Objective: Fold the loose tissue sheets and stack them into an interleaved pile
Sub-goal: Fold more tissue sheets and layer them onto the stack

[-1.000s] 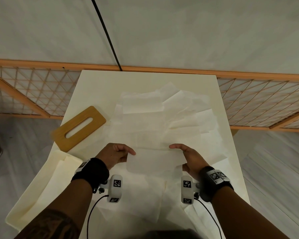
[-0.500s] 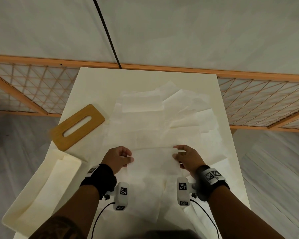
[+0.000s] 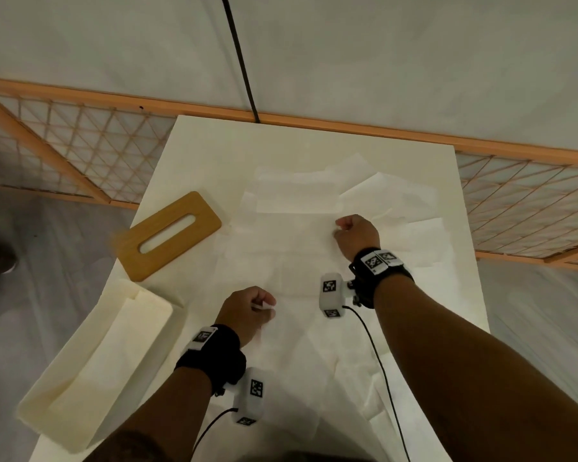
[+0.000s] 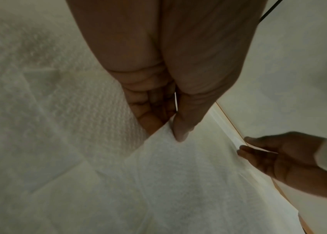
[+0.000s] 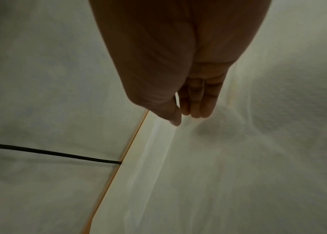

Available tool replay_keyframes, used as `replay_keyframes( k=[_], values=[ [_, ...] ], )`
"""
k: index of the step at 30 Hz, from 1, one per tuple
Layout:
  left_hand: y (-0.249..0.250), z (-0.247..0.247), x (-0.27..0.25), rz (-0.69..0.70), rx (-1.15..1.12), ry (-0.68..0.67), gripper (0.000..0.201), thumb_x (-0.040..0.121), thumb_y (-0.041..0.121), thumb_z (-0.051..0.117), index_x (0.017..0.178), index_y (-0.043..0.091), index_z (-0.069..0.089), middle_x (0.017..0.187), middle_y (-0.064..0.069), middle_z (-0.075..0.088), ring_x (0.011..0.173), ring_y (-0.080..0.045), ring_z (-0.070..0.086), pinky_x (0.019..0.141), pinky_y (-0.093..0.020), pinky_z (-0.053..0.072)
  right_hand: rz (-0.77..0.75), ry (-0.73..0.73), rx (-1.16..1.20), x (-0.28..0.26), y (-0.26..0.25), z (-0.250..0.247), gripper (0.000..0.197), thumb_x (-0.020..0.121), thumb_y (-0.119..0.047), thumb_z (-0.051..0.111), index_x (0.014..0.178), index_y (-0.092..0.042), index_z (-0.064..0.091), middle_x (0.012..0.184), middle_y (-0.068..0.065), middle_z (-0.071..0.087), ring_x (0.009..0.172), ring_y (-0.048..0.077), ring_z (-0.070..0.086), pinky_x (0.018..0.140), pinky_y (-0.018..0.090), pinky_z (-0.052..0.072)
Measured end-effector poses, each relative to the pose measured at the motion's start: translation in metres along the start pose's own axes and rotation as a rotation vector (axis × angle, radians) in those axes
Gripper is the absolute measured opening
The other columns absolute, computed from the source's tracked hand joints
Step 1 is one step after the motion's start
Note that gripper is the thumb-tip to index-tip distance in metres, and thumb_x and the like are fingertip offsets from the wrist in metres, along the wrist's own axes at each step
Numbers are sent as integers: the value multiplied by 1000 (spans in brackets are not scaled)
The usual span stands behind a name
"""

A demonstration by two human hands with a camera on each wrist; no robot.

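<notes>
Several loose white tissue sheets (image 3: pixel 297 195) lie overlapping on the white table (image 3: pixel 207 155). My left hand (image 3: pixel 264 306) is at the near side and pinches the near-left corner of one tissue sheet (image 3: pixel 301 271) between thumb and fingers; the left wrist view shows this left-hand pinch (image 4: pixel 170 131) on the sheet (image 4: pixel 178 174). My right hand (image 3: pixel 339 228) is farther out. Its thumb and fingertips (image 5: pixel 196 112) are drawn together on the sheet's far edge, where creases in the tissue (image 5: pixel 218 174) run toward them. That right hand (image 4: pixel 242 144) also shows in the left wrist view.
A wooden lid with a slot (image 3: pixel 171 235) lies on the table's left. Below it, a cream tissue box (image 3: pixel 90 378) overhangs the near-left edge. A lattice screen (image 3: pixel 80 155) stands behind the table, and a black cable (image 3: pixel 241 61) runs up the wall. More sheets (image 3: pixel 347 378) lie near me.
My right hand has moved away from me to the far right part of the sheet. My left hand stays near, still pinching its corner. The sheet now lies low over the pile.
</notes>
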State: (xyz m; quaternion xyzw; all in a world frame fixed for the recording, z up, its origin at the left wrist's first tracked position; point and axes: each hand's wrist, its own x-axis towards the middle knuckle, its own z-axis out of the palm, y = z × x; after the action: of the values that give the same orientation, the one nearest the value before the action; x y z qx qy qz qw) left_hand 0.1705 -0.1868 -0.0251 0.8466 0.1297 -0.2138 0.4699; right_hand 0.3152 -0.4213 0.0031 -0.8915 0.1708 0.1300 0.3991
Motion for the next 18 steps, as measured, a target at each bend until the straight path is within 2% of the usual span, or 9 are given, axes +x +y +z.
replay_keyframes(
  k=[4,7,9,13,16,18],
  values=[
    [-1,1,2,6,49,-8,16,84,17,78,85,29,67,81,11,65,71,-3,59,60,-8,41,45,16,-86,36,-21,8,44,92,-23,68,132,-8,57,137,12,58,128,30,54,101,30,42],
    [-2,2,4,-3,60,-6,15,84,20,77,86,30,67,82,10,64,72,-5,59,61,-10,41,96,2,-140,54,-28,14,66,89,-35,74,139,-4,46,142,15,50,134,32,47,109,35,39],
    [-4,3,6,-3,78,-8,14,84,21,77,86,31,67,83,11,64,74,-4,59,63,-9,41,171,13,-71,63,-29,16,71,84,-32,80,139,-5,45,142,15,52,132,33,49,105,36,43],
    [-4,2,9,14,110,-11,13,83,23,77,85,31,67,83,9,65,75,-5,59,64,-8,40,213,67,29,68,-28,14,60,83,-21,81,136,-11,54,138,11,58,126,29,57,96,31,47],
    [-4,3,9,27,132,8,11,82,25,77,84,29,68,84,4,68,78,-9,61,65,-9,41,165,119,101,63,-25,4,45,82,-19,80,123,-17,61,121,6,68,114,23,63,84,24,46],
    [-4,4,9,35,145,14,10,81,27,77,83,28,68,83,4,68,78,-10,62,65,-10,43,124,119,125,58,-18,-4,41,81,-20,82,117,-19,62,113,3,72,110,21,65,91,27,49]
  ],
)
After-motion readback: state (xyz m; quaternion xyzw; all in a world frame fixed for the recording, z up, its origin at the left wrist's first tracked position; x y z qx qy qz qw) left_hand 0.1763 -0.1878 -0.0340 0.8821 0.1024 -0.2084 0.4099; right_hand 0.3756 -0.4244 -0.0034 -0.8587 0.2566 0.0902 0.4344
